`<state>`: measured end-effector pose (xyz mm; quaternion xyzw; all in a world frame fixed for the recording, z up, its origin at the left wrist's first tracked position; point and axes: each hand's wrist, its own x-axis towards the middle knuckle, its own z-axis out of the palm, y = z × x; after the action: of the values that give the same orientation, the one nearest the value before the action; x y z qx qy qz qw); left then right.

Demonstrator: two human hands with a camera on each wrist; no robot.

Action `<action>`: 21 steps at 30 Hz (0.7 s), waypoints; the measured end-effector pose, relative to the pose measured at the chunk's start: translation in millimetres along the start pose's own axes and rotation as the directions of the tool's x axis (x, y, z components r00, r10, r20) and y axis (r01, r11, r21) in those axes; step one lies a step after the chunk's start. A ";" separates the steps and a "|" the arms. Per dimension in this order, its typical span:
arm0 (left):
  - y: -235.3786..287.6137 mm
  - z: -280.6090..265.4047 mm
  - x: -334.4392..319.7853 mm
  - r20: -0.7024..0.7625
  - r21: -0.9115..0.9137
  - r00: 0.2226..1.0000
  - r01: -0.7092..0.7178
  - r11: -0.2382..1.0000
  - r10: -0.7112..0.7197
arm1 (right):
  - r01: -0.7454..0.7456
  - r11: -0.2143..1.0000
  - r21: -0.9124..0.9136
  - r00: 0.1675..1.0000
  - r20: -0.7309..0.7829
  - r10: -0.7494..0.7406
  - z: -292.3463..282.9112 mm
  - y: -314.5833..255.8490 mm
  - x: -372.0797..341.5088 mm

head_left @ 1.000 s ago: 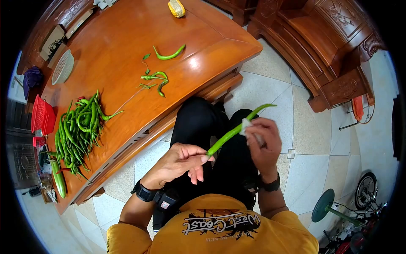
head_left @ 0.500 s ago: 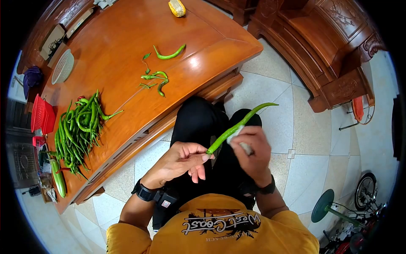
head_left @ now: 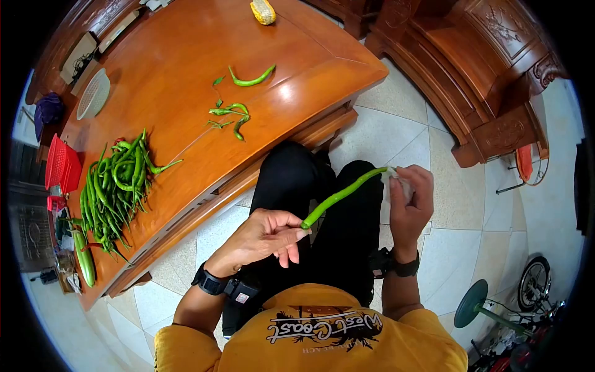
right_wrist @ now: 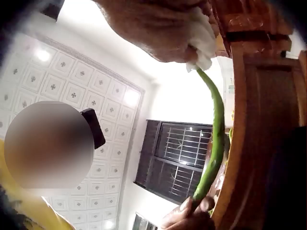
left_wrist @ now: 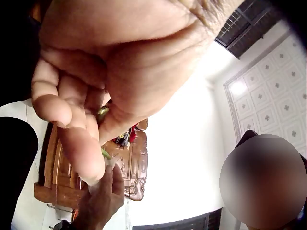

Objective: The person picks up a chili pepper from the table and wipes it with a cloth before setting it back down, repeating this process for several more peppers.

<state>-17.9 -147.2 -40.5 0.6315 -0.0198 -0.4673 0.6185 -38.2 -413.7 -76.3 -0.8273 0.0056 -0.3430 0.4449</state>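
Note:
A long green chili pepper [head_left: 335,197] stretches between both hands over the lap. My left hand [head_left: 266,237] pinches its thick end between thumb and forefinger, the other fingers loosely bent. At the thin end, my right hand [head_left: 411,208] pinches a white tissue [right_wrist: 205,40] around the tip, which is hidden. In the right wrist view the pepper bows between the two hands. The left palm covers most of it in the left wrist view. To the left, a heap of green chili peppers [head_left: 118,192] lies on the wooden table [head_left: 180,80].
A curved pepper [head_left: 254,81] and several small ones [head_left: 238,113] lie apart from the heap. Farther off are a yellow corn cob [head_left: 264,12], a white basket [head_left: 94,95], a red basket [head_left: 62,166] and a pale green gourd [head_left: 83,259]. A carved wooden bench [head_left: 458,74] stands ahead right.
My right hand first moved the tissue along the pepper toward the left hand, then out to the thin tip. My left hand keeps its pinch in nearly the same place.

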 end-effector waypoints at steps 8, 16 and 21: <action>-6.2 1.2 3.5 -0.009 -0.009 0.997 -0.081 0.997 0.081 | -0.083 0.988 0.130 0.995 0.071 0.074 10.4 -3.5 -7.3; -2.1 8.7 7.5 -0.023 0.008 0.990 -0.139 0.990 0.139 | -0.281 0.915 0.291 0.892 0.431 0.137 22.8 -25.1 -28.2; 0.7 11.9 7.3 -0.017 -0.032 0.984 -0.178 0.984 0.177 | -0.207 0.929 0.305 0.866 0.500 0.029 31.2 -30.8 -30.8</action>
<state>-20.7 -160.9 -41.7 0.6201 -0.0640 -0.4063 0.6681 -53.0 -362.6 -82.4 -0.7925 -0.1160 -0.0908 0.5918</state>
